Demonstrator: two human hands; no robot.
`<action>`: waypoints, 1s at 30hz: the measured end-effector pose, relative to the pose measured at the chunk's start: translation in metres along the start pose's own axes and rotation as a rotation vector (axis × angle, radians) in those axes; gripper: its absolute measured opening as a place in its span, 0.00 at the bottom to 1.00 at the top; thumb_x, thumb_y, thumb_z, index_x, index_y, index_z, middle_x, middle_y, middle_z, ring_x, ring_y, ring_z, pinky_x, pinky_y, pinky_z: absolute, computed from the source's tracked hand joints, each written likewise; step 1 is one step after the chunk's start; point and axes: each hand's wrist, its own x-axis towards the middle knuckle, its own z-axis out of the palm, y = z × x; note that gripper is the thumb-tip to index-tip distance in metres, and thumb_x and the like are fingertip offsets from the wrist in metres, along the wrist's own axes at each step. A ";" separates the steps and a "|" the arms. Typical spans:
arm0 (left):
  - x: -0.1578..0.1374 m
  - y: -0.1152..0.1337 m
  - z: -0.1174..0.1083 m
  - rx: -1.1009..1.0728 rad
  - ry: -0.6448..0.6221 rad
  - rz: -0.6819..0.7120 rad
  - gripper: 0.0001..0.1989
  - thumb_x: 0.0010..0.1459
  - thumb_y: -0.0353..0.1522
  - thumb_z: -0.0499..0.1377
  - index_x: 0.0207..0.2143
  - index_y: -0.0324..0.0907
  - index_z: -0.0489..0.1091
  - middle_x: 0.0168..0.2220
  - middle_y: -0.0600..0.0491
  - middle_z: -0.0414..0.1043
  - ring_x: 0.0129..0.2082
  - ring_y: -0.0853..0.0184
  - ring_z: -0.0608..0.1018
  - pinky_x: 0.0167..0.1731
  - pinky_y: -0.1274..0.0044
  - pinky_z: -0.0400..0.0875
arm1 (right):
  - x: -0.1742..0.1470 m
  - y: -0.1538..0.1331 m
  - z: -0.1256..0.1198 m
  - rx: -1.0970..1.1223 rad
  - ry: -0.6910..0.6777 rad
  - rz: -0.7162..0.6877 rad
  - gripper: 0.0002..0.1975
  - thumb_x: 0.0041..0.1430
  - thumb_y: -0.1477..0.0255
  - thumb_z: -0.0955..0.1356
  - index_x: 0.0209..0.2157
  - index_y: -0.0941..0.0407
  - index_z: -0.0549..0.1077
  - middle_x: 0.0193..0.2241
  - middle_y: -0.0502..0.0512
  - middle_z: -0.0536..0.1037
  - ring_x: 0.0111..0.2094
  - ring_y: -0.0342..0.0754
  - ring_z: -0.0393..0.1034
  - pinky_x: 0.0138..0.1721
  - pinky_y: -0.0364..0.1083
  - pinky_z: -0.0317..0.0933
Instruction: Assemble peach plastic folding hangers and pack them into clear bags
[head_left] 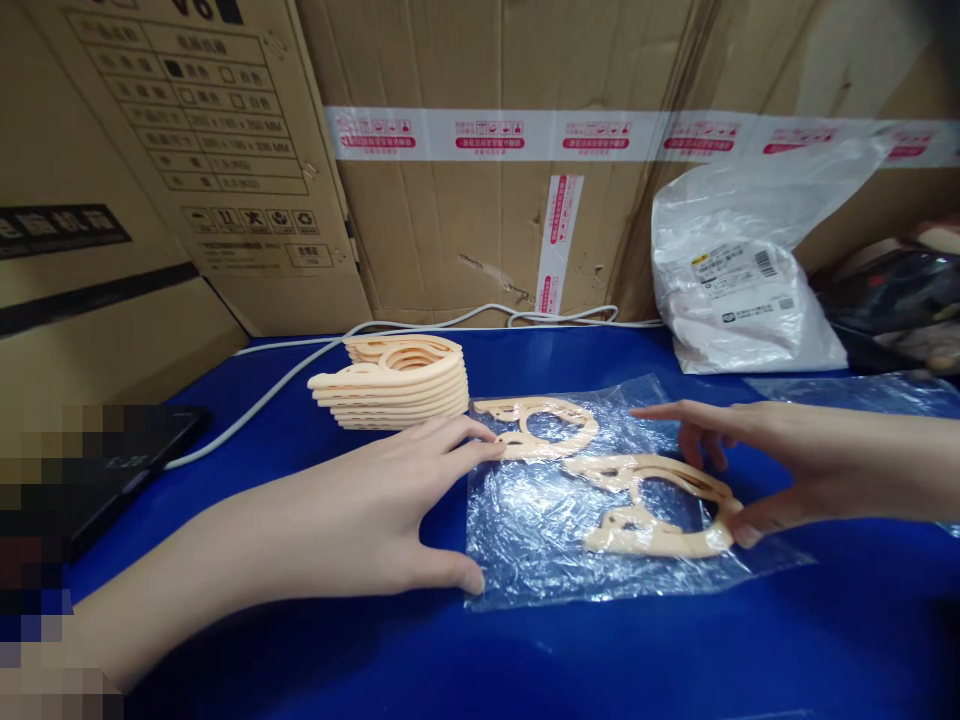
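Observation:
A clear plastic bag (525,540) lies flat on the blue tabletop. Two peach-coloured pieces that look like folded plastic hangers are on or inside it; I cannot tell which. My left hand (405,510) rests at the bag's left edge, thumb apart from the fingers, with fingertips touching the farther folded hanger (581,440). On the right, my right hand (780,460) has its index finger stretched out over the bag and its thumb against the curved end of the nearer folded hanger (675,543). A neat stack of matching hangers (397,385) stands just beyond my left hand.
Cardboard boxes (450,220) wall off the back and left. A white cable (277,405) runs along the rear to a black phone-like device (135,480) at left. At the back right sit a white plastic parcel bag (742,290) and another clear bag (862,392).

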 end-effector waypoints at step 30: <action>0.012 0.006 0.007 -0.009 0.099 0.024 0.33 0.53 0.54 0.59 0.55 0.44 0.66 0.53 0.47 0.67 0.52 0.54 0.71 0.50 0.66 0.69 | 0.030 -0.027 0.022 0.061 -0.035 -0.212 0.40 0.53 0.56 0.72 0.65 0.47 0.56 0.29 0.47 0.76 0.26 0.44 0.70 0.26 0.41 0.60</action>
